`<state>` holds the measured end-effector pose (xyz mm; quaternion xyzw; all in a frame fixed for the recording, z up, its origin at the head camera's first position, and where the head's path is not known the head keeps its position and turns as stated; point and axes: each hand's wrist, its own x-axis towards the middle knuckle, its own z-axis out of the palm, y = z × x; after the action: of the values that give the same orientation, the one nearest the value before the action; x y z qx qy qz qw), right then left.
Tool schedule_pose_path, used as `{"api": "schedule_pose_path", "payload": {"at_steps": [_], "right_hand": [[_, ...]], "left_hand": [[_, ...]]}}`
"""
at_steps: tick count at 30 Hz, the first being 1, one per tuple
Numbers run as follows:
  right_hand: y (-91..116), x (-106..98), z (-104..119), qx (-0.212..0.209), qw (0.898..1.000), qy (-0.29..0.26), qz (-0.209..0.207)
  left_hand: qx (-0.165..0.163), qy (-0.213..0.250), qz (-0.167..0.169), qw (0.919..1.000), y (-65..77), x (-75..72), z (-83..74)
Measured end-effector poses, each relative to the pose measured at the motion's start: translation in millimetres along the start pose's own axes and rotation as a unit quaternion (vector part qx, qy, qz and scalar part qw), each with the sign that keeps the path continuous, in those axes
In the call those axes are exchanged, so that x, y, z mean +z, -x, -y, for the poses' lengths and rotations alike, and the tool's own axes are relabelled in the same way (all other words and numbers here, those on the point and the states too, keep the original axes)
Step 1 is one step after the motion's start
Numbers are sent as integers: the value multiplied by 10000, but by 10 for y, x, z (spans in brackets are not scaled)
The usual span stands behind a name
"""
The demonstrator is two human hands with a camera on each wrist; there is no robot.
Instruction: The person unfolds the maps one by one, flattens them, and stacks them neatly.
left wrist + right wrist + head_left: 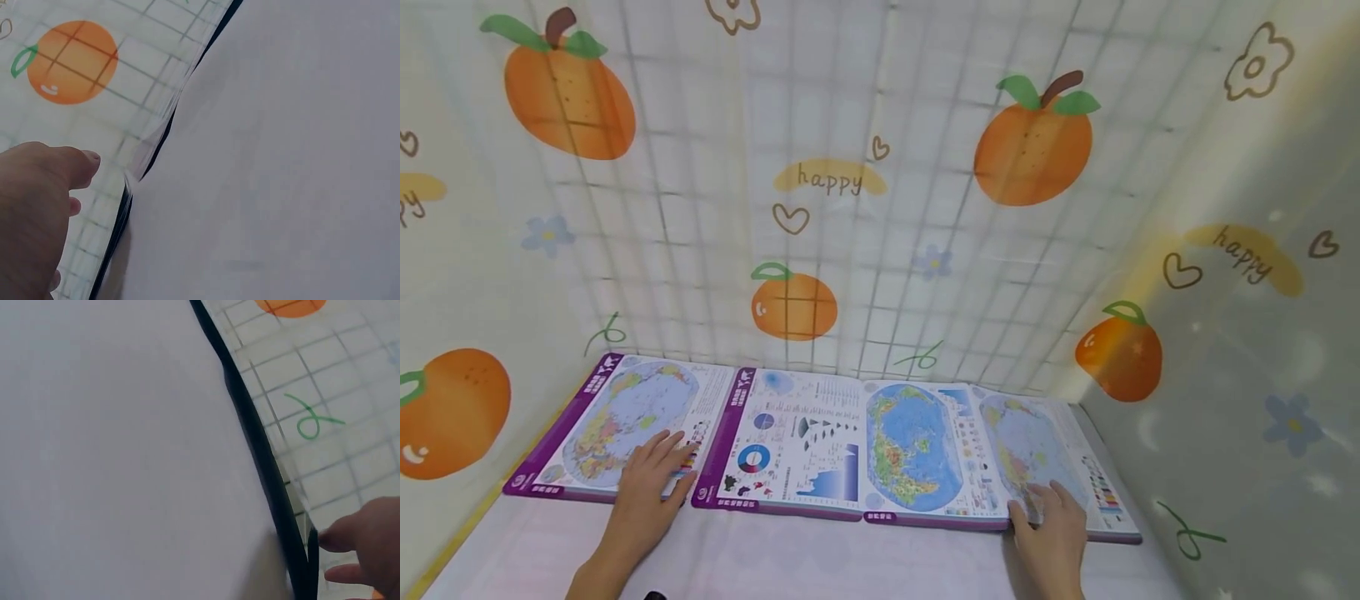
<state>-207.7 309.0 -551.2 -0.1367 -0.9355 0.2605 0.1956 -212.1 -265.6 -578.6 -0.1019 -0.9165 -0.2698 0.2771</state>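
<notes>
Several printed world map sheets lie side by side on the white table. My left hand (651, 492) rests with fingers spread and fairly straight over the lower right of the leftmost map (632, 417). Beside it lies a purple-edged chart sheet (820, 433), then a blue-and-green relief map (917, 450). My right hand (1054, 529) touches the lower part of the rightmost map (1037, 442), its fingers loosely bent. In the wrist views the left hand (31, 206) and right hand (369, 547) appear beside patterned cloth, with no map visible there.
A sheer curtain (865, 100) printed with oranges hangs behind the maps, a wire grid showing through. More printed cloth (1247, 350) closes the right side. White cloth covers the table (820, 558). A small black object (656, 596) shows at the bottom edge.
</notes>
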Motion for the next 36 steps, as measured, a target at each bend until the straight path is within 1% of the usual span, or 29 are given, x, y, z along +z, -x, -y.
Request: {"api": "schedule_pose_path", "payload": {"at_steps": [2, 5, 7, 9, 12, 14, 19, 21, 24, 27, 32, 36], "right_hand": [[20, 19, 57, -114, 9999, 30, 14], [48, 44, 141, -172, 9997, 124, 75], [64, 55, 190, -237, 9995, 153, 111], [81, 56, 232, -388, 9991, 141, 120], [100, 58, 294, -665, 9975, 110, 211], [105, 55, 344, -915, 9954, 57, 282], [116, 76, 491, -1575, 9868, -122, 368], [131, 99, 557, -1789, 9829, -228, 379], [164, 143, 660, -1962, 9788, -314, 503], [208, 199, 776, -2010, 9763, -346, 722], [295, 312, 981, -2017, 9718, -414, 1153], [373, 414, 1156, -2153, 9660, -621, 1292]], "left_hand": [[-26, -24, -31, 10000, 7, -30, 31], [-65, -119, -60, 9999, 16, -71, 65], [-50, -142, -95, 9998, 21, -92, 93], [-15, -151, -151, 9998, 26, -113, 118], [11, -133, -215, 9997, 34, -133, 176], [-48, -147, -209, 9997, 35, -161, 194], [-266, -156, -182, 9994, 39, -219, 244], [-280, -178, -203, 9992, 43, -231, 279], [-261, -229, -245, 9991, 52, -260, 324], [-240, -320, -287, 9988, 76, -280, 380], [-391, -494, -216, 9978, 112, -337, 447], [-475, -587, -275, 9968, 132, -395, 508]]}}
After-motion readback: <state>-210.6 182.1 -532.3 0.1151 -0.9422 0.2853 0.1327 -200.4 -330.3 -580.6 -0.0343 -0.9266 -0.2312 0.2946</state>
